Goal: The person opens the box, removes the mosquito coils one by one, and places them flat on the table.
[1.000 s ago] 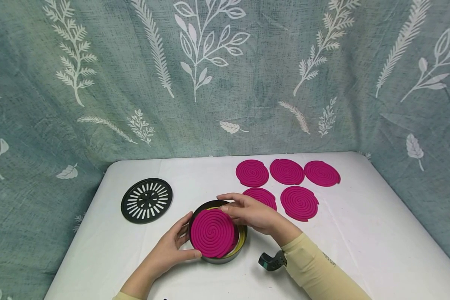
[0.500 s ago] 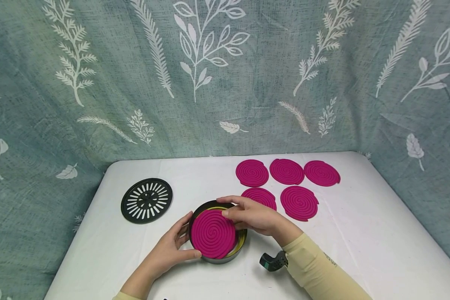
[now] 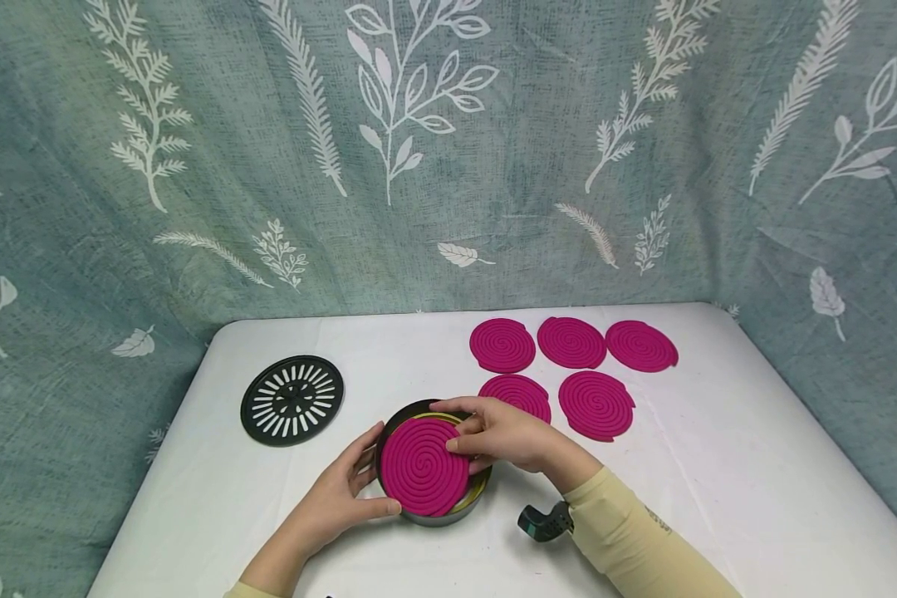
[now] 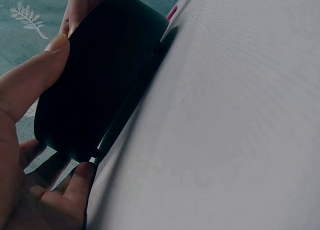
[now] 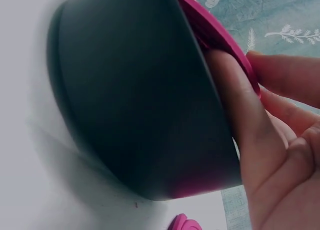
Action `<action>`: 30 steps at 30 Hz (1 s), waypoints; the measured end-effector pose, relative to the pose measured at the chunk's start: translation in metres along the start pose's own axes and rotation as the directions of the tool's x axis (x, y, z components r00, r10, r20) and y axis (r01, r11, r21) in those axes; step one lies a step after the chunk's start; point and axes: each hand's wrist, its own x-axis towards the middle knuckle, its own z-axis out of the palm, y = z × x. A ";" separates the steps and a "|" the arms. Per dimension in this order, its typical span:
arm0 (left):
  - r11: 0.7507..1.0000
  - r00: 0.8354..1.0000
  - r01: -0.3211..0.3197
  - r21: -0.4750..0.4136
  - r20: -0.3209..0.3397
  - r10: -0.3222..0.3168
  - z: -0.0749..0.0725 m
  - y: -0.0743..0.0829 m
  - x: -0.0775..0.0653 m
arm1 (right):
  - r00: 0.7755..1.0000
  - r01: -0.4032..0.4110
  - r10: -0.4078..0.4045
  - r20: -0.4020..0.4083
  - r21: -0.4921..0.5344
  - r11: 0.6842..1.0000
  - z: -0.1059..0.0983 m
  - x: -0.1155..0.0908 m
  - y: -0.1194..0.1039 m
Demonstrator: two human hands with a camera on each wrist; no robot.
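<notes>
A round dark tin (image 3: 437,521) with a yellow band inside stands near the middle of the table. My left hand (image 3: 336,494) grips its left side; in the left wrist view the thumb (image 4: 42,72) lies along the tin's dark wall (image 4: 100,79). A magenta mosquito coil (image 3: 422,465) lies over the tin's mouth, hiding most of the inside. With my right hand (image 3: 512,436) I pinch the coil's right edge. In the right wrist view this edge (image 5: 220,32) is raised past the rim, with a digit of the right hand (image 5: 270,155) on either side.
Several more magenta coils (image 3: 596,405) lie behind and to the right, one partly behind my right hand. A black slotted lid (image 3: 291,400) rests at the left of the white table (image 3: 718,465). A patterned curtain (image 3: 523,166) hangs behind.
My right fingertips have slid from the coil's upper right down along its right edge. The coil has shifted very slightly. My left hand and the tin stay in place.
</notes>
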 end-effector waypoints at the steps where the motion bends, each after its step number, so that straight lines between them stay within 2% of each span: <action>1: 1.000 1.000 -0.001 0.000 0.001 0.001 0.000 0.000 0.000 | 1.000 -0.001 0.001 0.000 -0.005 1.000 0.001 0.000 0.000; 17: 1.000 1.000 -0.014 -0.011 0.002 0.014 0.000 -0.004 0.000 | 1.000 0.003 -0.003 -0.019 -0.020 1.000 0.001 0.002 0.006; 30: 1.000 1.000 0.007 0.001 -0.015 -0.007 0.002 -0.001 0.000 | 0.998 0.037 -0.032 -0.061 0.087 0.995 -0.007 -0.005 0.008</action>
